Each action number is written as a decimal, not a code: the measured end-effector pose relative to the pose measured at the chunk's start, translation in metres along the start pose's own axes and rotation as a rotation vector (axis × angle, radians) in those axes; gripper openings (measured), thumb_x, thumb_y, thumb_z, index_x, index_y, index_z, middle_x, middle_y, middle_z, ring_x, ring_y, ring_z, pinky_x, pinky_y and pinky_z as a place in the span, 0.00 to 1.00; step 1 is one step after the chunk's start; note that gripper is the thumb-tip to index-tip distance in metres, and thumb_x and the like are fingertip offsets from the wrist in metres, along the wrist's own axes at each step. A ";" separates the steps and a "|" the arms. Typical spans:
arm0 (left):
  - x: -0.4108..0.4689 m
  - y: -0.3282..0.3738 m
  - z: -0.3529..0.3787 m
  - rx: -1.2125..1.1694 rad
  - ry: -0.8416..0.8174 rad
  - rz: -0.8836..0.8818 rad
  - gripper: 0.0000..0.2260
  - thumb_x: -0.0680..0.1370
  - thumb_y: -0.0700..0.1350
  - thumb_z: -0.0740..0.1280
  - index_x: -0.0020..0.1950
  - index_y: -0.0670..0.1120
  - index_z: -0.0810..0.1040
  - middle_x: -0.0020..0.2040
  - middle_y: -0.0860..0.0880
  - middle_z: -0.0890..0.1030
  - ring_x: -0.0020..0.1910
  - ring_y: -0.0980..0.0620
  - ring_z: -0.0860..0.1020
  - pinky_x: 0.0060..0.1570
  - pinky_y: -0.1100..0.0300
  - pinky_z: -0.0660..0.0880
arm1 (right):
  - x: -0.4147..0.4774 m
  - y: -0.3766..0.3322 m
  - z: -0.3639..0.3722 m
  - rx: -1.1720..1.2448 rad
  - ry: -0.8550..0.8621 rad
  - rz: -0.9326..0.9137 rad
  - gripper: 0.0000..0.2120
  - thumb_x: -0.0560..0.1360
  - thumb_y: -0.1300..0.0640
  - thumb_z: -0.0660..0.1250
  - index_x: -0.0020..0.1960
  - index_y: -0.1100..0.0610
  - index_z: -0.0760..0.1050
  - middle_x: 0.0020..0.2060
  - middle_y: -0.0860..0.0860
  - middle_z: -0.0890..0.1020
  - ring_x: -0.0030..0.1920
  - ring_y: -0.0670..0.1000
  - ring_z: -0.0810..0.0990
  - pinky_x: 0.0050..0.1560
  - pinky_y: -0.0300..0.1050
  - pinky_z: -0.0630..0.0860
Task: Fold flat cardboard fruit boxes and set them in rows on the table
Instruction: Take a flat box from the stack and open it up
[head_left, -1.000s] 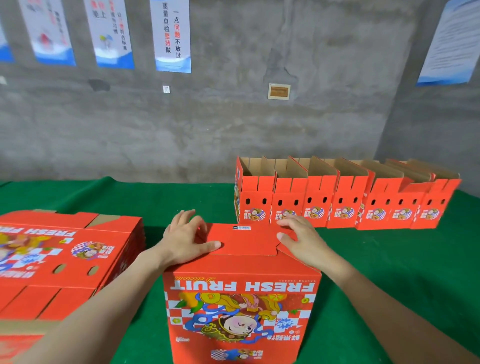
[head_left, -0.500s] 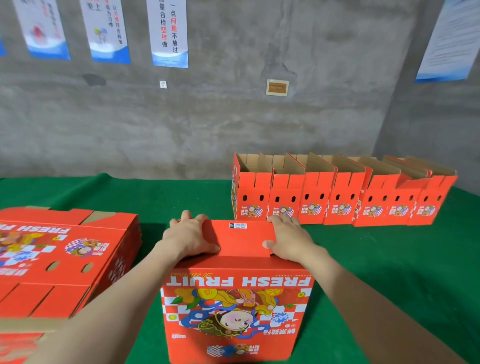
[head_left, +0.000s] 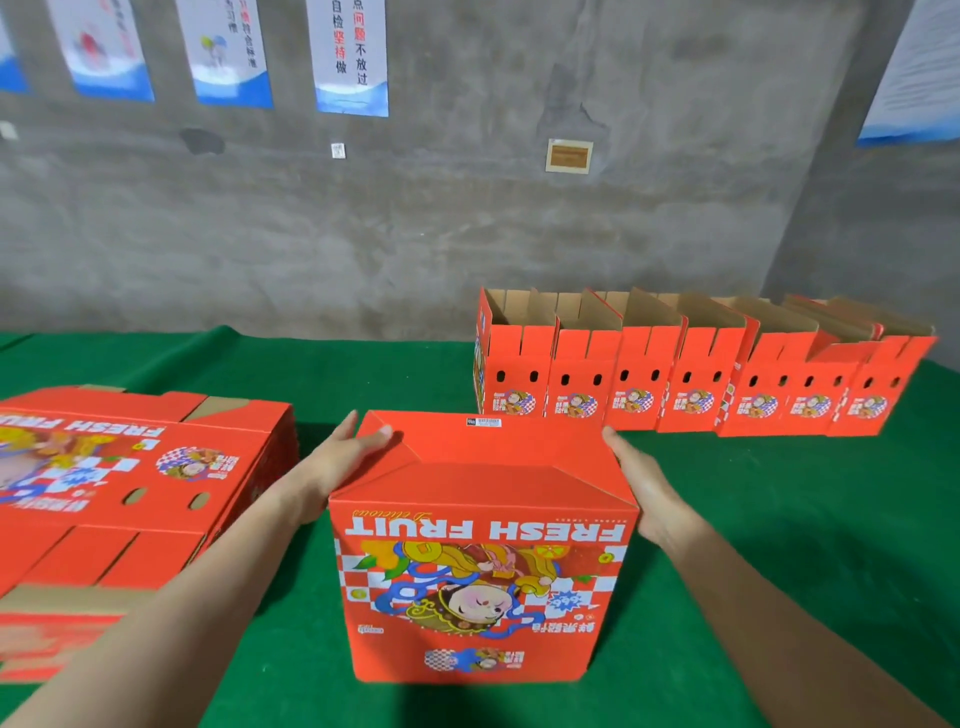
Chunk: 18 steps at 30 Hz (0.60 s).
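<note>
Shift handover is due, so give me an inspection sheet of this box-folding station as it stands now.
Surface: table covered in green cloth.
Job's things: box stands in front, print upside down, flaps closed on top; stack of flat boxes lies at the left; row of folded boxes stands at the far right, side by side, open tops up.
Clutter: nothing seen.
Grippers: left hand lies flat against the box's left side, thumb on top; right hand lies flat against its right side, fingers straight.
Cables: nothing seen.
Surroundings: concrete wall with posters and a small plaque.
</note>
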<state>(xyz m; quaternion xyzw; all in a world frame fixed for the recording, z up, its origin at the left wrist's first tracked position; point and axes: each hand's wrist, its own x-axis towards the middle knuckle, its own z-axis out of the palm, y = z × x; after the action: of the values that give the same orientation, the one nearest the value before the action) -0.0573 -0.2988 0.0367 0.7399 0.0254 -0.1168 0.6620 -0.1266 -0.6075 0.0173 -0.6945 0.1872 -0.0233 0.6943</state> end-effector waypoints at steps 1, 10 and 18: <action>-0.001 -0.003 -0.001 0.037 0.005 0.004 0.33 0.78 0.51 0.66 0.78 0.52 0.53 0.65 0.43 0.74 0.40 0.54 0.79 0.35 0.61 0.74 | -0.004 0.014 0.001 0.067 -0.010 0.047 0.22 0.80 0.40 0.56 0.45 0.55 0.80 0.37 0.53 0.84 0.40 0.53 0.83 0.49 0.52 0.76; -0.010 0.003 -0.018 0.141 0.213 0.324 0.20 0.71 0.68 0.64 0.38 0.51 0.69 0.28 0.55 0.73 0.23 0.59 0.67 0.27 0.62 0.62 | -0.025 0.031 -0.011 0.044 -0.171 -0.061 0.25 0.81 0.41 0.51 0.43 0.47 0.85 0.42 0.50 0.86 0.43 0.50 0.84 0.44 0.45 0.80; -0.013 -0.027 -0.037 -0.464 0.154 0.195 0.13 0.76 0.29 0.59 0.43 0.46 0.74 0.28 0.52 0.79 0.25 0.58 0.77 0.27 0.69 0.74 | -0.029 0.017 -0.020 -0.187 -0.252 -0.197 0.43 0.63 0.38 0.71 0.74 0.46 0.60 0.65 0.53 0.74 0.64 0.52 0.73 0.61 0.52 0.71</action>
<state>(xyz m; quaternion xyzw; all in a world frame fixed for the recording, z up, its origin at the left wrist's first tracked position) -0.0697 -0.2571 0.0166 0.5740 0.0301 0.0132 0.8182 -0.1636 -0.6173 0.0076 -0.7686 0.0311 0.0136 0.6389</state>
